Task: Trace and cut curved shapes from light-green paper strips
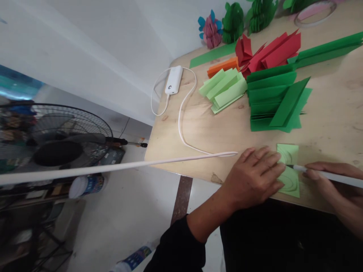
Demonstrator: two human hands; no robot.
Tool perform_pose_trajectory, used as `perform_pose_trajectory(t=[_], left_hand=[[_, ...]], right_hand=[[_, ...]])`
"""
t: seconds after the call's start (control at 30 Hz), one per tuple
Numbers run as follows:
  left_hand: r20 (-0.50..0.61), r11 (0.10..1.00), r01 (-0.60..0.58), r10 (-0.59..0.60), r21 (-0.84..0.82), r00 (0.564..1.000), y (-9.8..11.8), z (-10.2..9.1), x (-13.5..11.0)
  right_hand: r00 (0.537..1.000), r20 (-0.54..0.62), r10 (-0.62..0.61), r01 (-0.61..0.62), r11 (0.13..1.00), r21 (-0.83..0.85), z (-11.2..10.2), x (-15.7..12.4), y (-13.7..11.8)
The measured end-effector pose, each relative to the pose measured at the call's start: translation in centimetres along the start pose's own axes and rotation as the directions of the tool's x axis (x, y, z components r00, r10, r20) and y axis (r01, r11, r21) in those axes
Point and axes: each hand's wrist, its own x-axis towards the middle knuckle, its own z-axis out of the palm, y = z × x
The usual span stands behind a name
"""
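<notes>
Black sleeve and forearm lie nearest the lens, leading up to the left hand, which presses flat, fingers spread and holding nothing, on a light green folded paper at the near edge of the worktop. The right hand sits just right of that sheet, its grip closed around a white pen whose tip touches the paper between the two hands. Curved pen lines already show on the sheet, on both its upper and lower part; whether the drawing is complete cannot be told, and as a judgement the marking looks partly done, with the sheet uncut.

Beyond the hands, well apart from them, lies a large fan of dark green folded sheets. Further off and to the right are red folded sheets, to the left of the dark green pile a light green stack, and behind that a small orange stack. These look folded and unmarked. Finished paper shapes, dark green and pink with blue, stand at the far edge. Left of the stacks rests a white power bank with a white cable that runs toward the left hand. A floor fan stands off the worktop, far to the left.
</notes>
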Motion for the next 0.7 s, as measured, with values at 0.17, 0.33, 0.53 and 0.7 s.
perform_pose_trajectory(t=[0.17,0.33,0.53,0.7], left_hand=[[0.020,1.000,0.001,-0.001,0.014,1.000,0.0,0.0,0.0],[0.031,1.000,-0.002,0.001,0.021,1.000,0.0,0.0,0.0],[0.028,1.000,-0.003,0.003,0.012,1.000,0.0,-0.1,0.1],[0.011,1.000,-0.007,0.007,0.010,1.000,0.0,0.0,0.1]], right_hand=[[0.999,-0.029,-0.035,0.035,0.999,-0.011,0.0,0.1,-0.1],[1.000,-0.015,0.006,-0.006,1.000,-0.021,0.0,0.2,-0.2],[0.996,-0.063,-0.067,0.063,0.996,-0.059,-0.4,0.6,-0.8],[0.998,-0.039,-0.053,0.052,0.998,-0.022,-0.4,0.5,-1.1]])
